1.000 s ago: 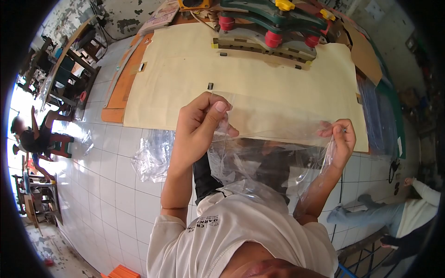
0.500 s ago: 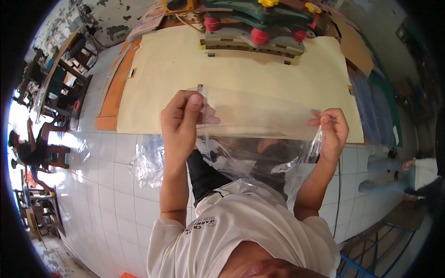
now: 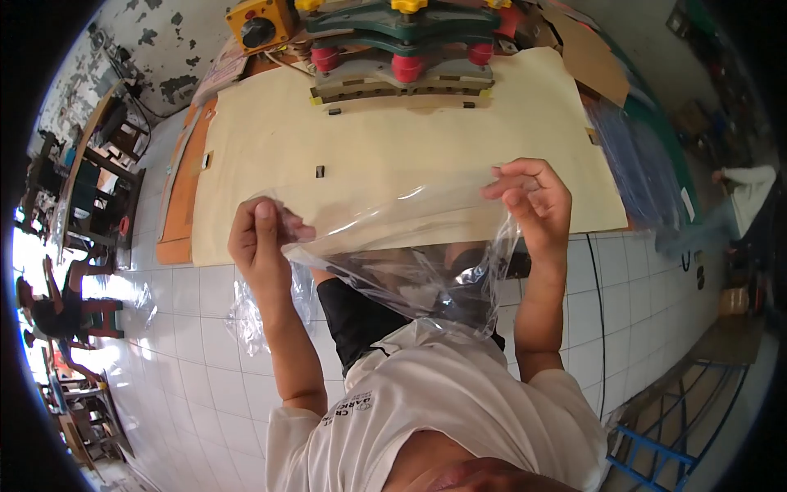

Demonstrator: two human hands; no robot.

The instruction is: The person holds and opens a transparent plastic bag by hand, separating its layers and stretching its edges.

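Observation:
A clear plastic sheet [image 3: 385, 215] stretches between my two hands in front of my torso, its lower part hanging in shiny folds. My left hand [image 3: 261, 238] is closed on its left end, thumb uppermost. At the right end, my right hand [image 3: 541, 209] has the plastic by thumb and fingertips in a looser grip, the fingers partly spread. Behind the sheet lies a cream-coloured board [image 3: 393, 148] on the worktable, with small dark pieces [image 3: 320, 171] on its surface.
A green press-like machine [image 3: 402, 41] with red and yellow knobs stands at the board's far edge, beside a yellow box [image 3: 261, 25]. Stacked clear plastic [image 3: 643, 164] lies at the right. Crumpled plastic [image 3: 250, 316] is on the tiled floor. Other people sit left and stand right.
Both hands have shifted left in view with the sheet; my left hand is lower and my right hand higher. My right fingers have spread. The view has turned, bringing the yellow box further in.

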